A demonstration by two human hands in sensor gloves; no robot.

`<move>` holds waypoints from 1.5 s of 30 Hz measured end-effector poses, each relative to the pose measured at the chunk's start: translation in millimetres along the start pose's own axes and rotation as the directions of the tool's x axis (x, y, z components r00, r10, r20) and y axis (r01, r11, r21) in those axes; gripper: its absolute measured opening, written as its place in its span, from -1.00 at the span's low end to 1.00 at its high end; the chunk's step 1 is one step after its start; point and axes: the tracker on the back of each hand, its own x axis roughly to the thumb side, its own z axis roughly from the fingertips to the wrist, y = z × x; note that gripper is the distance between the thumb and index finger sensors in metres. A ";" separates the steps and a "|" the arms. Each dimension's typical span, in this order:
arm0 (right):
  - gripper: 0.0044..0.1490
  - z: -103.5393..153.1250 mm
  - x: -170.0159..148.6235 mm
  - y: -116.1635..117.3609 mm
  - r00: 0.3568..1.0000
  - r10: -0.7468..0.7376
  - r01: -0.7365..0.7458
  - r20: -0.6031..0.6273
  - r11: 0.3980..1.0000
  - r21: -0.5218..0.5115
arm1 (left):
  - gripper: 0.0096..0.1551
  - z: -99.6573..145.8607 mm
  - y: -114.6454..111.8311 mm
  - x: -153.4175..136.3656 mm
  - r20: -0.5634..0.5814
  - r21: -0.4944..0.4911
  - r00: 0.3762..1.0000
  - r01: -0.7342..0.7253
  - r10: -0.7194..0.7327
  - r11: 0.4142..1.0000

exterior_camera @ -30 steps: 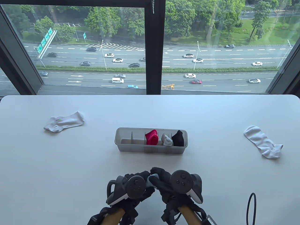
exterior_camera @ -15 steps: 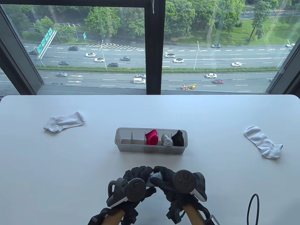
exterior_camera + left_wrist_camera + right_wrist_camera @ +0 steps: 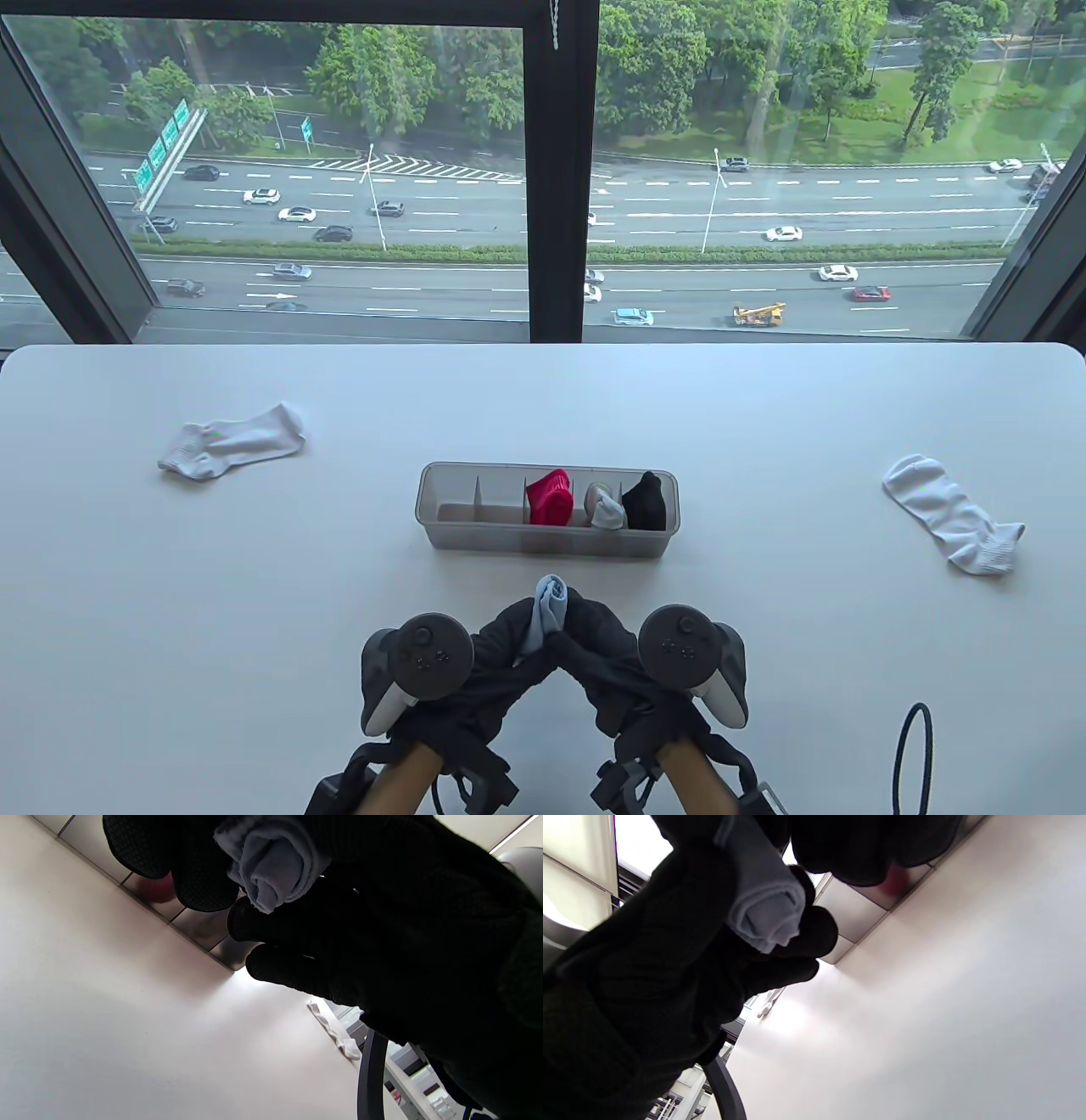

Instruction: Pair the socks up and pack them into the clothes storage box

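Both hands meet near the table's front edge, below the clear storage box [image 3: 441, 509]. Between them is a rolled light blue sock pair [image 3: 547, 607], gripped by my left hand [image 3: 509, 632] and my right hand [image 3: 598, 628]. The roll [image 3: 271, 870] shows between dark gloved fingers in the left wrist view and again as a tube [image 3: 763, 908] in the right wrist view. The box holds a red sock bundle [image 3: 550, 498], a grey-white bundle [image 3: 606, 508] and a black bundle [image 3: 645, 501] in its right compartments. Its two left compartments hold nothing. One white sock [image 3: 231, 441] lies far left, another white sock [image 3: 954, 514] far right.
A black cable loop [image 3: 912, 755] lies at the front right of the white table [image 3: 254, 637]. A large window with a dark frame rises behind the table's far edge.
Both hands have lifted and tilted fingertips up and toward the box, so the blue sock roll now sticks out above them. The trackers have swung outward.
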 end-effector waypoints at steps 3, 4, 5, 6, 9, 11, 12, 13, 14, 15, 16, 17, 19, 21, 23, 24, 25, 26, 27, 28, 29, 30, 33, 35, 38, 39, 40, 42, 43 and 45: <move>-0.21 0.7 -3.7 0.3 1.000 -0.009 0.009 -0.005 1.000 -0.010 | -0.27 -0.1 -2.7 5.2 -0.045 -0.057 0.997 0.059 -0.062 0.997; -0.23 0.4 -3.5 -0.4 1.000 0.020 -0.020 0.002 1.000 -0.010 | -0.30 0.5 -0.5 6.7 -0.066 0.004 0.991 0.116 -0.115 0.993; -0.24 0.5 -2.1 -0.6 1.000 0.025 -0.025 0.009 1.000 -0.019 | -0.34 1.0 1.1 6.6 -0.100 0.039 0.987 0.128 -0.124 0.991; -0.26 0.9 -0.4 -0.8 1.000 0.019 -0.019 0.010 0.999 -0.028 | -0.37 1.2 1.7 5.9 -0.111 0.047 0.987 0.121 -0.115 0.992; -0.27 2.3 2.2 -3.0 0.998 0.053 -0.051 0.019 0.996 -0.069 | -0.41 3.8 3.7 4.5 -0.121 0.090 0.987 0.118 -0.107 0.989; -0.28 2.0 2.6 -4.8 0.999 0.047 -0.045 0.019 0.996 -0.073 | -0.42 4.7 5.3 3.4 -0.116 0.097 0.990 0.098 -0.086 0.990; -0.28 1.7 2.9 -5.4 0.999 0.037 -0.035 0.019 0.997 -0.072 | -0.43 4.8 6.5 2.3 -0.108 0.098 0.992 0.073 -0.063 0.992; -0.28 1.2 3.6 -5.5 0.999 0.030 -0.028 0.020 0.997 -0.069 | -0.44 5.3 7.5 1.5 -0.099 0.115 0.995 0.045 -0.034 0.992; -0.28 0.8 4.5 -5.7 0.999 0.028 -0.027 0.019 0.997 -0.069 | -0.44 6.5 8.3 1.2 -0.096 0.145 0.995 0.032 -0.018 0.989; -0.28 0.0 6.5 -5.9 0.999 0.032 -0.030 0.019 0.997 -0.073 | -0.45 7.5 9.4 1.1 -0.086 0.192 0.996 0.033 -0.017 0.981; -0.27 -0.6 7.7 -6.1 0.999 0.037 -0.035 0.024 0.996 -0.079 | -0.46 8.3 9.9 1.4 -0.078 0.218 0.997 0.029 -0.013 0.976; -0.27 -1.2 8.4 -6.4 0.999 0.045 -0.042 0.026 0.995 -0.087 | -0.47 8.2 10.7 1.9 -0.073 0.234 0.997 0.024 -0.007 0.972; -0.27 -1.3 7.3 -8.3 0.999 0.018 -0.016 0.028 0.997 -0.074 | -0.48 8.5 11.9 0.4 -0.053 0.231 0.999 0.003 0.010 0.973; -0.27 -1.2 4.1 -10.0 0.997 -0.058 0.060 0.044 0.997 -0.043 | -0.50 8.1 13.6 -4.7 -0.005 0.214 0.996 -0.083 0.086 0.973; -0.27 -1.3 2.7 -9.0 0.993 -0.111 0.112 0.044 0.993 -0.023 | -0.52 8.6 15.4 -8.1 -0.008 0.202 0.993 -0.111 0.115 0.973; -0.27 -1.5 3.3 -8.2 0.992 -0.117 0.118 0.041 0.993 -0.021 | -0.52 9.0 15.3 -8.5 -0.011 0.208 0.993 -0.114 0.119 0.971; -0.27 -2.0 5.0 -6.5 0.994 -0.103 0.103 0.043 0.995 -0.014 | -0.51 8.9 14.4 -7.2 -0.017 0.222 0.995 -0.097 0.103 0.970; -0.27 -1.8 6.8 -4.3 0.997 -0.069 0.070 0.045 0.997 -0.022 | -0.50 8.2 12.8 -4.9 -0.022 0.204 0.997 -0.065 0.071 0.977; -0.27 -1.7 7.7 -3.0 0.998 -0.049 0.050 0.045 0.998 -0.029 | -0.49 8.0 11.5 -3.4 -0.028 0.189 0.999 -0.037 0.043 0.981; -0.26 -1.2 8.6 -1.0 0.999 -0.032 0.033 0.044 0.999 -0.030 | -0.48 7.0 9.7 -2.6 -0.046 0.170 0.999 -0.001 0.009 0.986; -0.25 -0.6 8.7 0.2 0.999 -0.020 0.021 0.041 0.999 -0.035 | -0.48 6.5 9.1 -3.0 -0.056 0.153 0.998 0.008 0.001 0.988; -0.24 0.1 8.1 1.0 0.999 -0.001 0.003 0.041 0.999 -0.041 | -0.48 7.2 8.6 -4.5 -0.055 0.158 0.998 -0.002 0.011 0.987; -0.21 0.9 8.6 1.3 0.998 -0.036 0.037 0.044 0.999 -0.026 | -0.52 9.9 12.6 -8.1 -0.038 0.206 0.997 -0.055 0.064 0.977; -0.21 1.2 10.2 2.2 0.997 -0.071 0.072 0.043 0.997 -0.018 | -0.51 11.2 15.6 -8.1 -0.027 0.239 0.995 -0.086 0.095 0.967; -0.23 1.8 14.9 3.8 0.998 -0.040 0.042 0.049 0.999 -0.033 | -0.51 12.1 16.8 -6.2 -0.036 0.272 0.996 -0.073 0.086 0.959; -0.23 1.9 15.5 4.2 0.998 -0.038 0.040 0.052 0.999 -0.029 | -0.51 11.7 15.7 -5.1 -0.039 0.274 0.997 -0.060 0.074 0.960; -0.23 2.0 15.4 4.7 0.998 -0.044 0.045 0.053 0.999 -0.026 | -0.51 10.9 15.0 -4.4 -0.037 0.259 0.997 -0.054 0.066 0.964; -0.23 2.0 15.2 7.0 0.996 -0.066 0.067 0.056 0.998 -0.008 | -0.51 9.9 14.6 -3.7 -0.044 0.249 0.997 -0.048 0.061 0.967; -0.23 2.0 15.8 7.7 0.996 -0.073 0.073 0.055 0.997 0.000 | -0.51 9.5 14.5 -4.4 -0.049 0.249 0.997 -0.048 0.062 0.967; -0.23 2.4 17.6 7.5 0.997 -0.045 0.046 0.060 0.999 -0.016 | -0.52 9.6 15.7 -7.5 -0.039 0.248 0.995 -0.079 0.091 0.966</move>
